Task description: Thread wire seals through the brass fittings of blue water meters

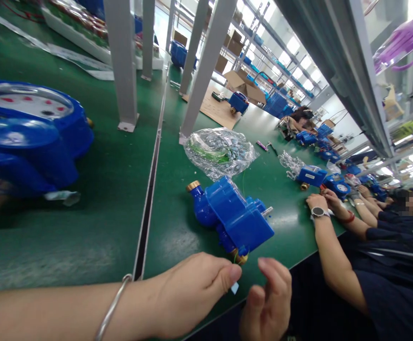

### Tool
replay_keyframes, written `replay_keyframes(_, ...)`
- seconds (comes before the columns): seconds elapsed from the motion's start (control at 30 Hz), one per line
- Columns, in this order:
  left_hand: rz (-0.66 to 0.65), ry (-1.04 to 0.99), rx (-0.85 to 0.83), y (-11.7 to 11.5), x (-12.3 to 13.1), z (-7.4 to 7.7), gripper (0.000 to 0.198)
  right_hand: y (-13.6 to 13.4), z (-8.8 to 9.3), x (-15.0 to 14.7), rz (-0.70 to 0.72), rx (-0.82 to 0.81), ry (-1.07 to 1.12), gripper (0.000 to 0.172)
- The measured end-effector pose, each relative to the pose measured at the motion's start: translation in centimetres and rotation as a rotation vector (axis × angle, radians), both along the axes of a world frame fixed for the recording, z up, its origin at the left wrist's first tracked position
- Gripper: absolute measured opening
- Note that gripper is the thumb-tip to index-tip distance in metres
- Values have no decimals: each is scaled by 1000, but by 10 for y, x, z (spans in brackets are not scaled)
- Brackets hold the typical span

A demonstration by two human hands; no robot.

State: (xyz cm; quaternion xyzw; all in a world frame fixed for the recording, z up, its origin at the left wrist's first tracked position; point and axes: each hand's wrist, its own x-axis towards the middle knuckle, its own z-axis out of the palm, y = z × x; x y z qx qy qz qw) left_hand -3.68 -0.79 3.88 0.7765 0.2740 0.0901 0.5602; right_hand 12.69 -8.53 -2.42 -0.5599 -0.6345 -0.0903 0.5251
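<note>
Blue plastic water meter with brass threaded ends [232, 215] lies tilted on the green bench mat [103, 213], just ahead of both hands, boxy housing up and a thin green-yellow wire at its near brass end. Left hand [192, 293], silver bangle on the wrist, pinches a small white tag [234, 287] between thumb and fingers. Right hand [268, 303] sits loosely curled, holding nothing, just beside it; clear plastic bag of wired seals [220, 151] behind the meter.

The left hand [188, 293] has a bare forearm with a thin silver bangle [114, 305] at the wrist; the right hand [268, 303] wears nothing.
</note>
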Motion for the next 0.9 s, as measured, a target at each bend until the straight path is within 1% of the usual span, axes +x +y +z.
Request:
replay_keyframes(0.07,-12,-7,-32,1,1,0,48,-9,0,-11,74,27,-110,22)
replay_keyframes(0.13,-32,-4,-42,1,2,-1,47,-13,-1,-19,98,41,-187,19)
replay_keyframes(0.23,-33,4,-22,-1,2,-3,46,-12,0,-24,50,46,-277,19)
replay_keyframes(0.37,-11,39,92,-5,1,-3,44,-10,1,-26,8,20,-296,13)
replay_keyframes(0.43,16,51,167,-5,0,-3,43,-12,-2,-29,20,-23,-225,14)
replay_keyframes(0.47,22,50,194,-6,-1,-3,44,-14,-4,-31,25,-58,-142,15)
replay_keyframes(0.5,25,46,214,-6,-1,-3,44,-15,-7,-33,28,-99,-5,14)
replay_keyframes(0.57,21,43,240,-6,-2,-4,44,-18,-14,-38,46,-205,350,13)
replay_keyframes(0.63,8,34,258,-7,-3,-6,42,-19,-19,-42,98,-322,662,20)
replay_keyframes(0.7,3,23,279,-8,-3,-7,40,-19,-20,-44,187,-440,811,29)
replay_keyframes(0.77,-1,15,295,-7,-3,-8,40,-19,-17,-45,230,-518,872,36)
replay_keyframes(0.8,-2,14,291,-6,-3,-7,41,-20,-15,-46,214,-533,867,37)
replay_keyframes(0.83,1,17,281,-5,-2,-6,42,-21,-13,-46,171,-528,818,37)
replay_keyframes(0.9,3,25,236,-3,-1,-3,43,-25,-10,-45,14,-459,591,31)
